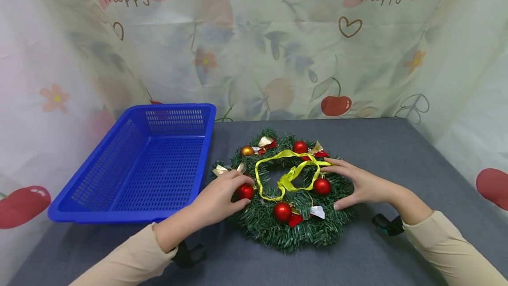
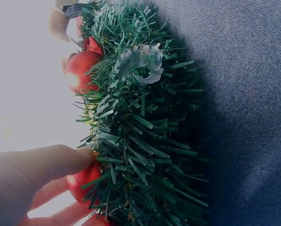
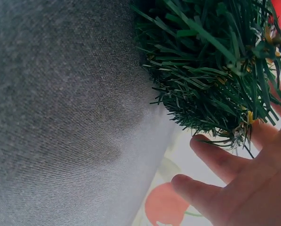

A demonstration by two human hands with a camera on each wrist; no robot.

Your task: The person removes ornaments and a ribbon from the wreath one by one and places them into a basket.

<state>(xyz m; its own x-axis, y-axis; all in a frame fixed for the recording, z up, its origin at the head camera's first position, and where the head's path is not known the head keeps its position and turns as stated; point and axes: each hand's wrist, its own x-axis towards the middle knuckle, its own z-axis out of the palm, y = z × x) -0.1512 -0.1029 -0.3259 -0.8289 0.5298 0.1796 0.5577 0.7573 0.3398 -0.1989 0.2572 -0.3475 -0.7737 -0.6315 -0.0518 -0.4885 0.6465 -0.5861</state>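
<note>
A green tinsel wreath [image 1: 293, 237] lies flat on the table, decorated with red baubles, a gold bauble [image 1: 247, 151] and small bows. A loose yellow ribbon [image 1: 291, 178] loops over its middle. At the wreath's left side, my left hand [image 1: 220, 193] has its thumb and fingers around a red bauble [image 1: 245, 191]; the left wrist view shows the thumb against that bauble [image 2: 85, 182]. My right hand [image 1: 363, 183] is spread at the right edge, its upper fingertips by the ribbon's end. Whether they touch the ribbon is unclear. In the right wrist view, its fingers [image 3: 220, 157] reach along the tinsel.
A blue plastic basket [image 1: 200, 175] with slotted walls stands left of the wreath, near my left forearm. Dark grey cloth [image 1: 381, 144] covers the table. A printed curtain [image 1: 254, 47] hangs behind and along both sides.
</note>
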